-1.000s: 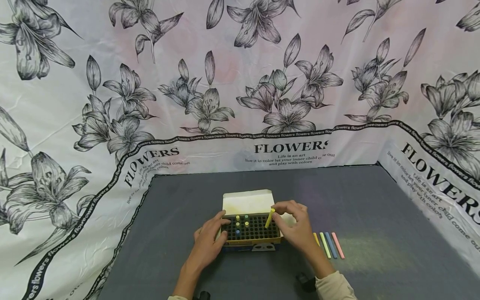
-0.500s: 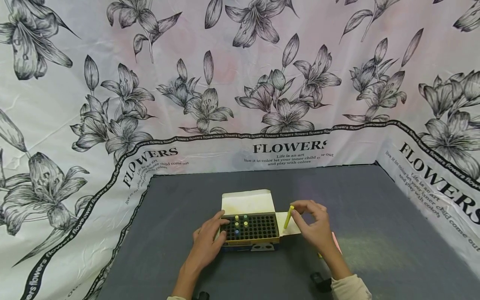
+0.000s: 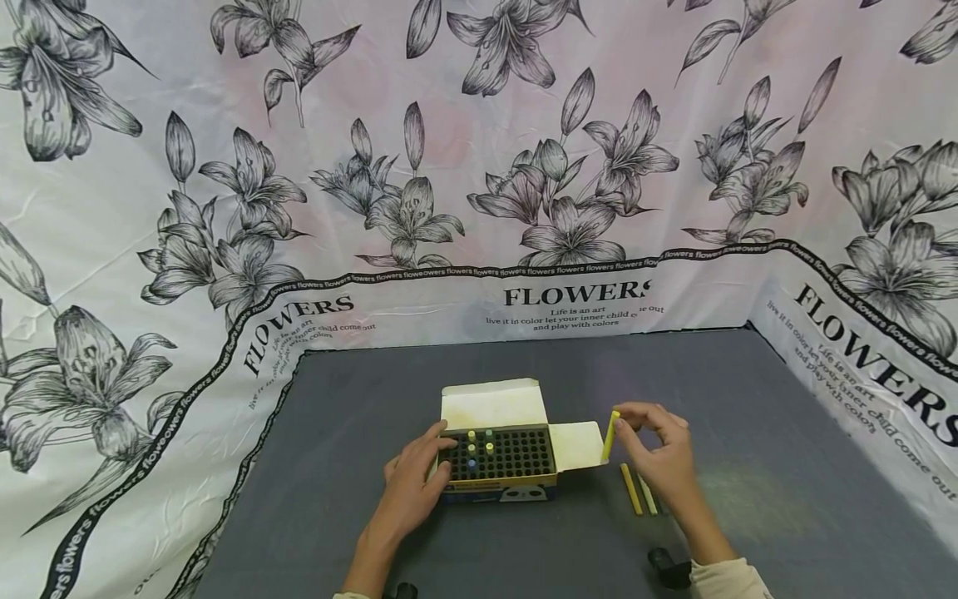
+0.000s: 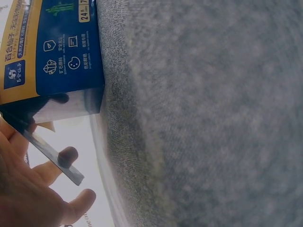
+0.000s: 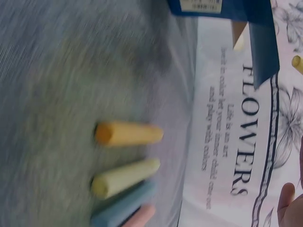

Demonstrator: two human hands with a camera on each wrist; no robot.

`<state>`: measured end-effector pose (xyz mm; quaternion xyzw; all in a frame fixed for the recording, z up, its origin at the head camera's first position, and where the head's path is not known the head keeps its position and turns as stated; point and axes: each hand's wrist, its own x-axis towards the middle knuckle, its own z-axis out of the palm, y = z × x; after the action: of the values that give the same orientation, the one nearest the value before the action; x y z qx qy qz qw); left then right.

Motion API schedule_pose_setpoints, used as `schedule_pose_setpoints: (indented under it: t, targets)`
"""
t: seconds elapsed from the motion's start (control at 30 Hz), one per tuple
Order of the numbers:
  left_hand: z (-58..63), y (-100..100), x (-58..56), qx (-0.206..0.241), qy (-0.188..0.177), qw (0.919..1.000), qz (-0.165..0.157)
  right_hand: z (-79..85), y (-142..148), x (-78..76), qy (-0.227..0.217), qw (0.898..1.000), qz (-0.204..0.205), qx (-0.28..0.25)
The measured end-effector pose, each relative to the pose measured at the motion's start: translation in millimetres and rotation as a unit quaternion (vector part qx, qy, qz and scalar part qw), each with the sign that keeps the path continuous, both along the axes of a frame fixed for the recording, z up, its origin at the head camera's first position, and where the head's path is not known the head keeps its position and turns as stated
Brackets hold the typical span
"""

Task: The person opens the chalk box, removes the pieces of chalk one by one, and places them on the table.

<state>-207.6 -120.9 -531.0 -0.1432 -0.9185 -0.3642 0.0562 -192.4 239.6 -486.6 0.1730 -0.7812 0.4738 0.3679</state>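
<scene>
My right hand (image 3: pixel 662 445) pinches a yellow chalk stick (image 3: pixel 610 435), held nearly upright just beyond the end of the chalk box's right flap (image 3: pixel 575 447). The chalk box (image 3: pixel 497 492) sits mid-table with its lid folded back. Inside is a black grid of holes (image 3: pixel 524 453), with several pale, green and blue chalk ends showing toward the left. At the box's left end, my left hand (image 3: pixel 412 470) rests with relaxed fingers over the edge. In the left wrist view, its fingers (image 4: pixel 42 172) lie along a side flap (image 4: pixel 54 158).
Right of the box lie an orange-yellow chalk (image 3: pixel 631 489) and a pale yellow-green chalk (image 3: pixel 648 496). The right wrist view also shows a blue chalk (image 5: pixel 124 205) and a pink chalk (image 5: pixel 140 216) beside them. A flower-printed cloth (image 3: pixel 419 308) walls the grey table.
My right hand has moved right with the yellow chalk, from above the hole grid to past the right flap. My left hand has stayed on the box.
</scene>
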Motion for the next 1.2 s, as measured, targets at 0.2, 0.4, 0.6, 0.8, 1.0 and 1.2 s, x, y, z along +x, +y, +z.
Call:
schedule_pose_setpoints:
  t: [0.2, 0.4, 0.6, 0.8, 1.0, 1.2]
  targets:
    - [0.3, 0, -0.2, 0.005, -0.004, 1.0000, 0.003, -14.0, 24, -1.5, 0.020, 1.000, -0.018, 0.006]
    - [-0.8, -1, 0.4, 0.010, 0.005, 0.9999, -0.003, -20.0, 48, -0.2, 0.030, 0.999, -0.026, 0.026]
    - [0.3, -1, 0.5, 0.009, 0.010, 0.9999, -0.002, -26.7, 67, 10.0, -0.059, 0.990, -0.102, 0.072]
    - [1.1, 0, 0.0, 0.008, 0.004, 1.0000, 0.001, -28.6, 83, 16.8, -0.151, 0.975, -0.126, 0.102]
    - [1.0, 0, 0.3, 0.010, 0.000, 0.9999, -0.001, -31.3, 93, 17.7, -0.221, 0.951, -0.137, 0.165]
    - [-0.7, 0, 0.0, 0.006, 0.004, 1.0000, -0.002, -33.6, 98, 16.5, -0.315, 0.910, -0.133, 0.235]
